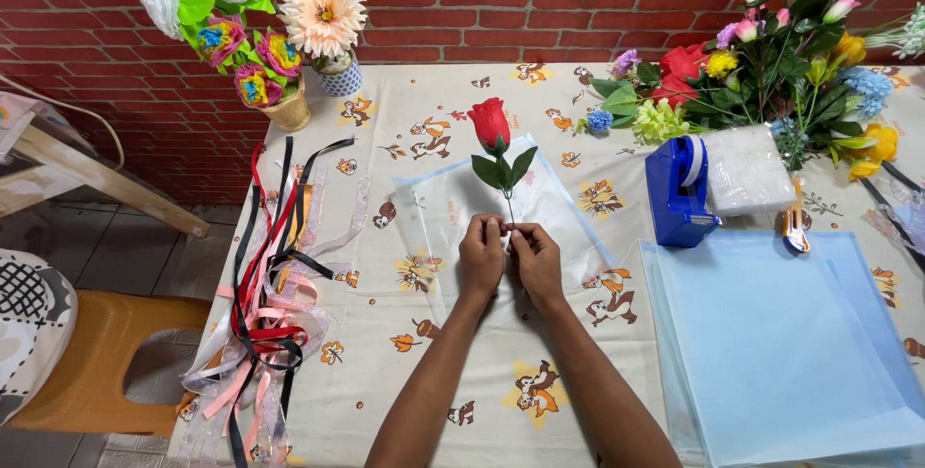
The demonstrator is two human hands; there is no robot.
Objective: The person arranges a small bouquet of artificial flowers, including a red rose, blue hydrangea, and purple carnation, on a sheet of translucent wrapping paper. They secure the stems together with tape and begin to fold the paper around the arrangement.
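A red artificial rose [491,125] with green leaves stands upright over a clear plastic wrapping sheet [568,208] on the table. Both hands pinch the bottom of its thin stem. My left hand [481,256] and my right hand [536,261] touch each other at the fingertips, right at the stem's lower end. The stem below the fingers is hidden.
A blue tape dispenser [677,191] and a stack of pale blue sheets [780,343] lie at the right. A pile of artificial flowers [771,63] sits at the back right. Two flower vases [289,106] stand at the back left. Several ribbons [270,285] hang over the left table edge. An orange stool [96,352] stands at the left.
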